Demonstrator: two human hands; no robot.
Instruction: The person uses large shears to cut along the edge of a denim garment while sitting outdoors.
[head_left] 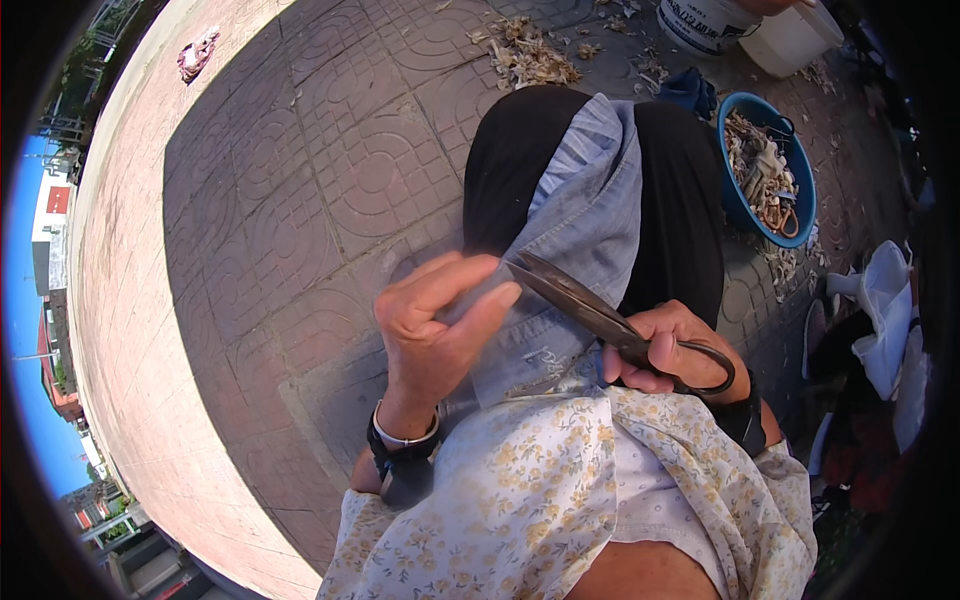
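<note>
Shaded paving spreads broadly leftward; right hand grips scissors, left hand, narrowly parted, near their tips.

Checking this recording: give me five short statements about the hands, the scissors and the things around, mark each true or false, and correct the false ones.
1. The right hand holds a pair of dark scissors. True.
2. The left hand rests on the rim of a tub. False: it is raised over the lap, near the tips of the scissors.
3. A blue tub with dry scraps in it stands on the person's right. True.
4. The left wrist is bare. False: a bangle and a dark band are on it.
5. A pile of pale scraps lies on the paving beyond the knees. True.
</note>
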